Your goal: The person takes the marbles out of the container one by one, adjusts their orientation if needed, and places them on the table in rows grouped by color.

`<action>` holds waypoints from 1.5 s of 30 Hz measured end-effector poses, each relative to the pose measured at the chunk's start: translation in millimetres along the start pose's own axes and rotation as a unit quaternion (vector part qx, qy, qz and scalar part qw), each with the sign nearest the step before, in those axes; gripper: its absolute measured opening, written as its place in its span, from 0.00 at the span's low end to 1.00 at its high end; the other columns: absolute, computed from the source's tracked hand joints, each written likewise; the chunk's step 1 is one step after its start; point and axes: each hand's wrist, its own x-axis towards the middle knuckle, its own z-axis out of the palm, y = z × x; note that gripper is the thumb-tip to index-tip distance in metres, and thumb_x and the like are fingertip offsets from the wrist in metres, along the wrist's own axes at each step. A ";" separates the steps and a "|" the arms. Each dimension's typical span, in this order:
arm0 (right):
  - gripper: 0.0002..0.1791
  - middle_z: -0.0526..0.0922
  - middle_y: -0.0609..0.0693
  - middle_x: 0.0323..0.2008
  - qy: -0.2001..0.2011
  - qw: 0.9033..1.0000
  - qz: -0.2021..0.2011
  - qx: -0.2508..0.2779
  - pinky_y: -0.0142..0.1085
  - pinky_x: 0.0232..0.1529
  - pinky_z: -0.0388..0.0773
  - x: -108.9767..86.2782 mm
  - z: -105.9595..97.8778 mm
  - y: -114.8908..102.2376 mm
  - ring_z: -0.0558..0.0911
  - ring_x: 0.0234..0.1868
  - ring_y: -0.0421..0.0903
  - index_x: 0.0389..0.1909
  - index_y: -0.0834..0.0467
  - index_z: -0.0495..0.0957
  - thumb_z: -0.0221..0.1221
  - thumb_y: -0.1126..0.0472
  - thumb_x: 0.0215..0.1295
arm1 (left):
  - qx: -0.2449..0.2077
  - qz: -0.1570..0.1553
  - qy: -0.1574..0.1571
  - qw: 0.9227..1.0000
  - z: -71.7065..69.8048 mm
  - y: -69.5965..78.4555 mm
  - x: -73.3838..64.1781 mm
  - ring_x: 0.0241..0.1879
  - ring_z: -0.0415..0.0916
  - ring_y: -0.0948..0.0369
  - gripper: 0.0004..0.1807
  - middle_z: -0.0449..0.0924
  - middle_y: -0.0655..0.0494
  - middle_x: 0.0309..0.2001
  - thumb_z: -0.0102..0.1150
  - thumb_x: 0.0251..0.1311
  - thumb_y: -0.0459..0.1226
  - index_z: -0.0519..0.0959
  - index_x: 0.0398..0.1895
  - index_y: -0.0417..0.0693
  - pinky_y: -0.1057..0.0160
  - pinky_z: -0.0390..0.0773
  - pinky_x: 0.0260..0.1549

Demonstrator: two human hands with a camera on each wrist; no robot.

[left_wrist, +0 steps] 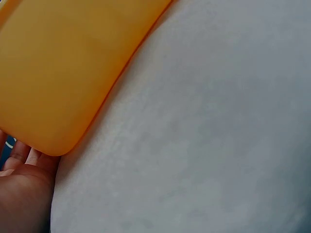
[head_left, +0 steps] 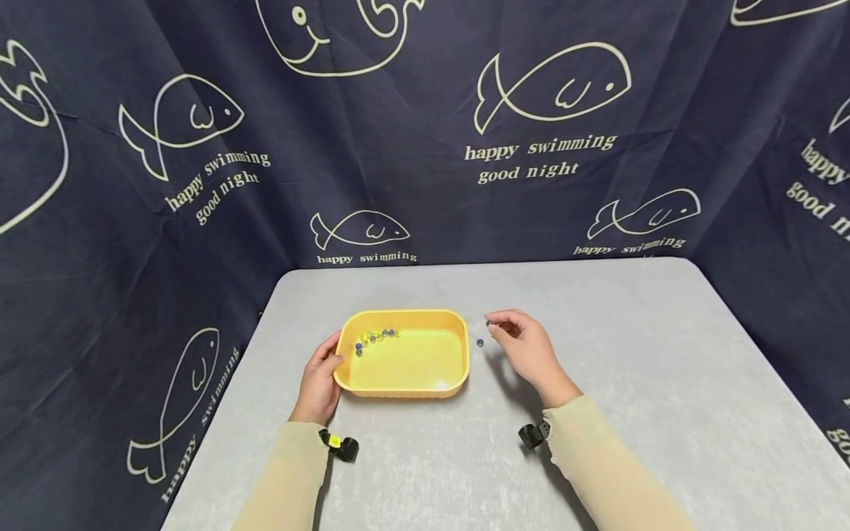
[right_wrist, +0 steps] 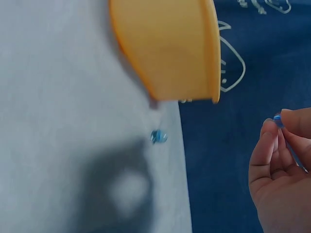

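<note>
A yellow plastic basin stands on the table, and my left hand grips its left end, thumb over the rim and fingers along the outer wall. In the left wrist view, part of that hand shows at the basin's corner. Several blue and yellowish clear marbles lie inside near the back left. To the right of the basin, my right hand pinches a small dark blue marble between thumb and fingertips, raised over the table. Below it, a loose blue marble rests close to the basin's right end.
The grey table extends to both sides and toward me. Behind it and along the sides hangs a dark blue curtain with fish drawings and lettering. Each wrist wears a black strapped camera.
</note>
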 end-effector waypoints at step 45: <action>0.12 0.87 0.53 0.41 0.001 0.992 0.124 -0.015 0.35 0.37 0.83 10.7 3.0 78.7 0.84 0.37 0.46 0.50 0.60 0.86 0.64 0.60 0.71 | 0.016 0.001 0.008 1.000 3.0 1.4 -1.7 0.76 0.58 0.56 0.31 0.59 0.47 0.77 0.44 0.70 0.23 0.64 0.77 0.39 0.63 0.69 0.67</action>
